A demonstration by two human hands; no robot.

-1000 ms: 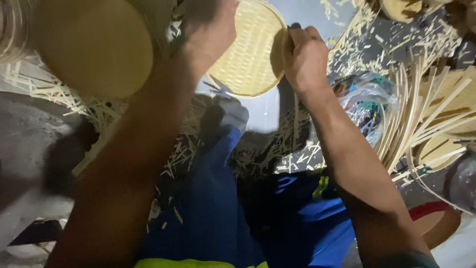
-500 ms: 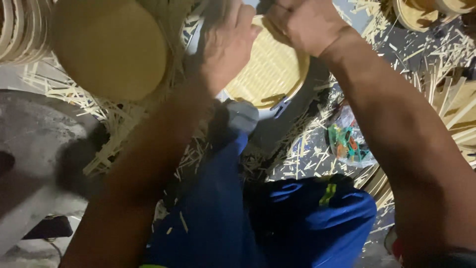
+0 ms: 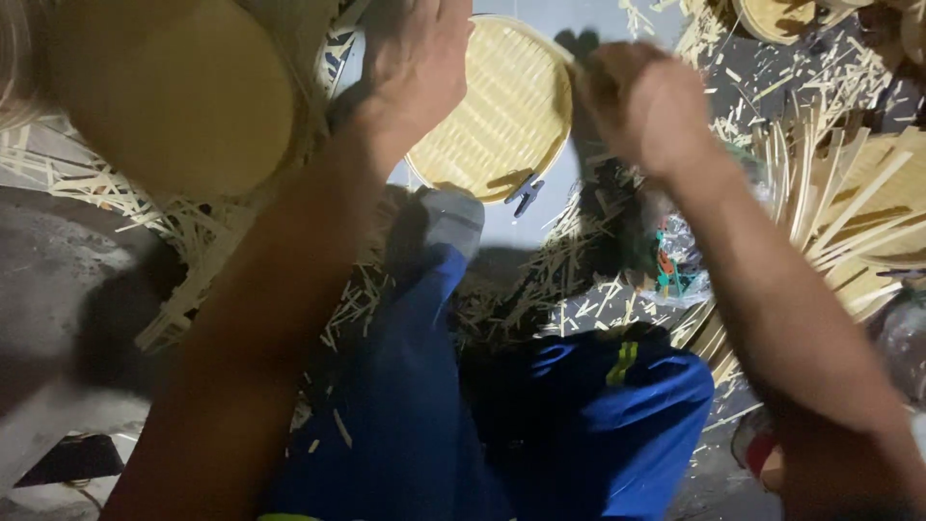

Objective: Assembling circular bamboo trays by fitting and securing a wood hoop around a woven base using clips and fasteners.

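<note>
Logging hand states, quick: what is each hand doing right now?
Left hand: closed on the rim of the round woven bamboo tray.
Right hand: blurred, at the tray's right edge; grip cannot be told.

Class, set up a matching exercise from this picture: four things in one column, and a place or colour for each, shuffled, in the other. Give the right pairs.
Things:
1. woven round tray
2. left hand
3. blue trousers
4. bamboo strips

Descriptions:
A. fanned out at the right edge
B. pale yellow, between the two hands
C. on the tray's left rim
D. bottom centre, over the legs

Pairs: 1-B, 2-C, 3-D, 4-A
</note>
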